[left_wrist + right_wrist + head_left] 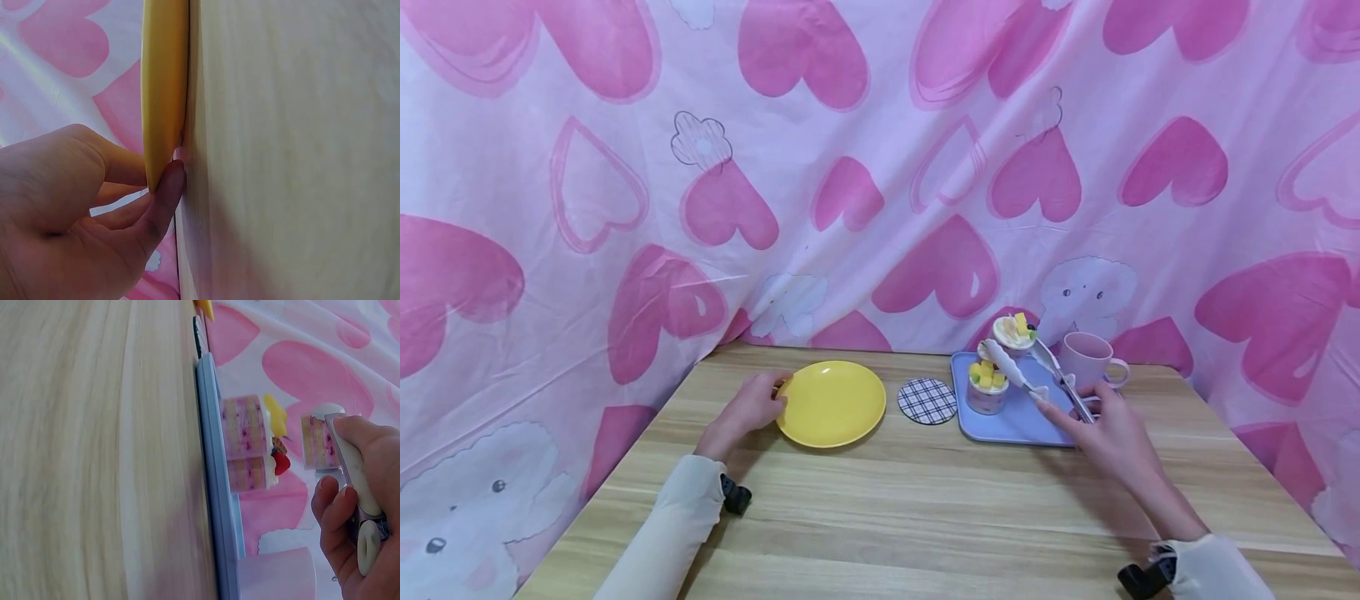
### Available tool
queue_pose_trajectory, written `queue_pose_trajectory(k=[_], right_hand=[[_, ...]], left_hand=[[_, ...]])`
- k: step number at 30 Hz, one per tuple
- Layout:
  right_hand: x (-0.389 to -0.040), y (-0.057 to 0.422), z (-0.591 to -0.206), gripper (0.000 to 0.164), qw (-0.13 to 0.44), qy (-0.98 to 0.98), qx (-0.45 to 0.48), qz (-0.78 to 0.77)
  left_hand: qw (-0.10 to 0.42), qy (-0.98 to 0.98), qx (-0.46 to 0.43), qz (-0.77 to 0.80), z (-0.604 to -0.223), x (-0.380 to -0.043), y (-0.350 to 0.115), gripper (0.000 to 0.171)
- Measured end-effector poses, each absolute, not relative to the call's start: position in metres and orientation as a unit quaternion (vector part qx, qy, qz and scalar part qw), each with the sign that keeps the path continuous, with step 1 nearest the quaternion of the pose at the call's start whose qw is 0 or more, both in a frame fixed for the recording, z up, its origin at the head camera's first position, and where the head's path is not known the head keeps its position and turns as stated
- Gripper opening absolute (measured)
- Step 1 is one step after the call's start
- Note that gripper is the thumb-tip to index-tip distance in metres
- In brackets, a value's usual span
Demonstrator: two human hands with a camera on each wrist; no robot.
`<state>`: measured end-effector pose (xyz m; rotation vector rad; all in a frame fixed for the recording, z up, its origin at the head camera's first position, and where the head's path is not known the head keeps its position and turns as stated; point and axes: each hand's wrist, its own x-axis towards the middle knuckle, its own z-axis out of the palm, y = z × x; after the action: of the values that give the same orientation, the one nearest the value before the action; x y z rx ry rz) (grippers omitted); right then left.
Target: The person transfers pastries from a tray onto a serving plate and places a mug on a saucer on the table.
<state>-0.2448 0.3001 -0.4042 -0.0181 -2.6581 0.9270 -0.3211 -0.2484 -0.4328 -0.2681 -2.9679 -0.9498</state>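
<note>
Metal tongs [1011, 367], cake cup [1013, 335] aloft

Cake cup's clear of blue tray [1022, 427], right of frame centre. Looks light, slick-sided, soft-topped: grip walls gently. Right hand [1108, 433] curls round tongs; left hand [751, 410] pinches yellow plate [833, 404] rim, centre-left.

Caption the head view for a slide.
Left hand grips a yellow plate by its rim while the right hand holds a dessert cup with tongs above a blue tray.
</note>
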Motion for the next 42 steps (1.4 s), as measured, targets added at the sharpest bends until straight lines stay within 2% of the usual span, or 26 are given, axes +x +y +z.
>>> queue_pose_trajectory(k=[11,20,28,42], right_hand=[[-0.25,0.283,-0.404,0.08,0.16,-0.932,0.016,0.324],[-0.252,0.266,-0.403,0.085,0.134,-0.926,0.024,0.351],[-0.254,0.254,-0.403,0.08,0.14,-0.921,0.041,0.361],[-0.258,0.234,-0.412,0.077,0.102,-0.918,0.054,0.379]], left_hand=[[0.017,-0.949,-0.087,-0.303,-0.429,-0.316,-0.246,0.053],[0.013,-0.945,-0.083,-0.316,-0.431,-0.317,-0.247,0.054],[0.004,-0.945,-0.079,-0.316,-0.432,-0.317,-0.246,0.052],[0.004,-0.946,-0.081,-0.313,-0.431,-0.317,-0.247,0.052]])
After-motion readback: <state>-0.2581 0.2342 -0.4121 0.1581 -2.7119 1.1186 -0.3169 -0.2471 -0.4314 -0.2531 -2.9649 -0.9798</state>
